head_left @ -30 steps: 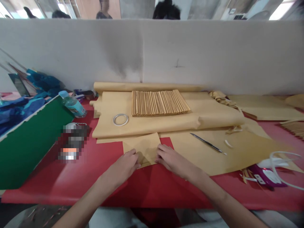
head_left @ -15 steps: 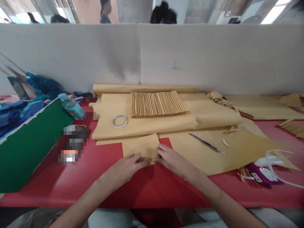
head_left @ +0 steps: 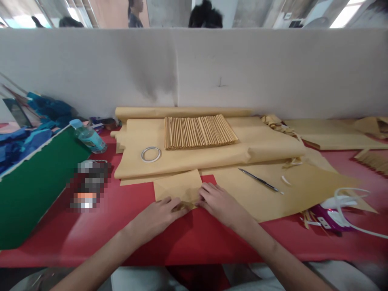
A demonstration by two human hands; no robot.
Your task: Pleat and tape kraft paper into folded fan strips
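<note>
A small piece of brown kraft paper (head_left: 177, 186) lies on the red table, its near edge curled up between my hands. My left hand (head_left: 166, 212) is closed on the left part of that edge, fingers bent over the curl. At the right end, my right hand (head_left: 212, 199) pinches the same edge with curled fingers. Beyond them, a row of thin rolled paper sticks (head_left: 200, 131) lies side by side on larger kraft sheets (head_left: 266, 147). A ring-shaped tape roll (head_left: 150, 154) rests to their left. A slim dark pen or knife (head_left: 260, 180) lies right of my right hand.
At left stand a green box (head_left: 45, 186) with blue material, a bottle (head_left: 89, 136) and a blurred-out object (head_left: 91, 184). At right sits a purple-and-white device (head_left: 330, 218) with a white cable. A grey partition (head_left: 257, 68) closes off the back; people show beyond it.
The curled near edge of the small paper looks flatter under my fingers. Both hands stay on it with only slight finger movement. The whole view has shifted a little.
</note>
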